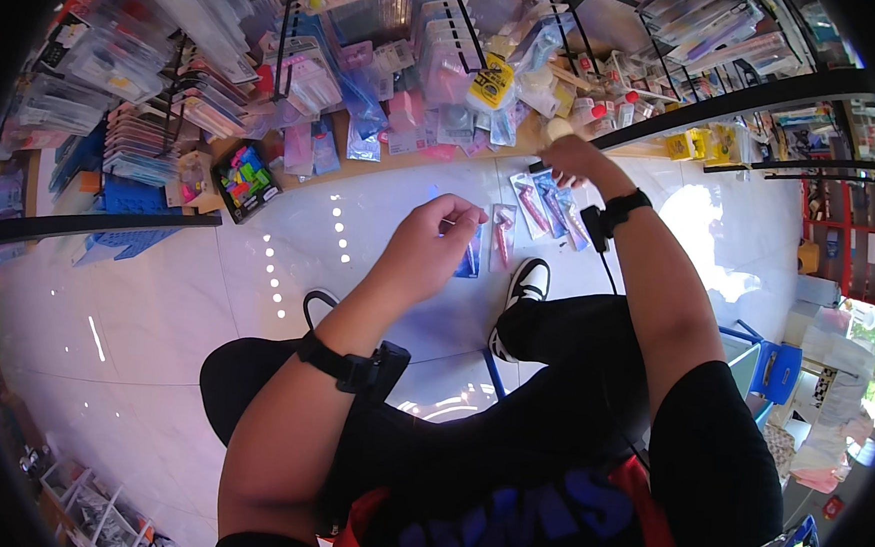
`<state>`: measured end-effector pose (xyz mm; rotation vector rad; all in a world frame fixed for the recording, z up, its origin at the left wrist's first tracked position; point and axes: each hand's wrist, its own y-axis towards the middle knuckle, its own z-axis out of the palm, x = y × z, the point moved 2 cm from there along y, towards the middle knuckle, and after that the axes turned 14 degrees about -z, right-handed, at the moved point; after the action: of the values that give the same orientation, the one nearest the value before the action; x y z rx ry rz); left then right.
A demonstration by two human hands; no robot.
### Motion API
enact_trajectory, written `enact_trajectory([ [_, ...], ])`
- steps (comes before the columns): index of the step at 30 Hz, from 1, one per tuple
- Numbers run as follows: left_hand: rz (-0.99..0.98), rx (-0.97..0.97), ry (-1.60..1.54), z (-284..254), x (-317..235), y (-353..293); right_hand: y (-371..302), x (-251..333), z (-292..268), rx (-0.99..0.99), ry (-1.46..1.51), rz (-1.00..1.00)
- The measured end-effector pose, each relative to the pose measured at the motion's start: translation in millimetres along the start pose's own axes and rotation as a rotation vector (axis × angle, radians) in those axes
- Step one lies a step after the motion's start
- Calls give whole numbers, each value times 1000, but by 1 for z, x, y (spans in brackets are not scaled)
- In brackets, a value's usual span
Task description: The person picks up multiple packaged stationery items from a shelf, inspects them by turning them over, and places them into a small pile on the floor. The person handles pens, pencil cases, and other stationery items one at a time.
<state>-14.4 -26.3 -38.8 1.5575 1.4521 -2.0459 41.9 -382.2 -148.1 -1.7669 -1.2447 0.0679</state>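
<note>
Curls left hand loosely beside a slim, clear-fronted pack, pinkish-red inside, flat on the floor. Bends right hand near blue-and-pink packs; cannot tell if grasping anything with either.

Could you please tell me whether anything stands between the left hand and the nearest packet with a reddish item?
Nothing visible blocks the way: the left hand appears just left of the reddish packet. A blue packet lies on the floor, partly hidden by the hand.
</note>
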Motion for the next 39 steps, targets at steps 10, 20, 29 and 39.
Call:
enact_trajectory([
  [10, -66, -146, -80, -26, 22, 2, 51, -250, 104, -348, -225, 143],
  [20, -218, -81, 39, -7, 17, 20, 36, -279, 167, -160, -10, 451],
  [29, -275, -38, 106, 1, 13, 28, 54, -297, 169, -378, 344, 320],
  [39, -282, -15, 97, 3, 15, 30, 82, -244, 174, -513, 313, 220],
])
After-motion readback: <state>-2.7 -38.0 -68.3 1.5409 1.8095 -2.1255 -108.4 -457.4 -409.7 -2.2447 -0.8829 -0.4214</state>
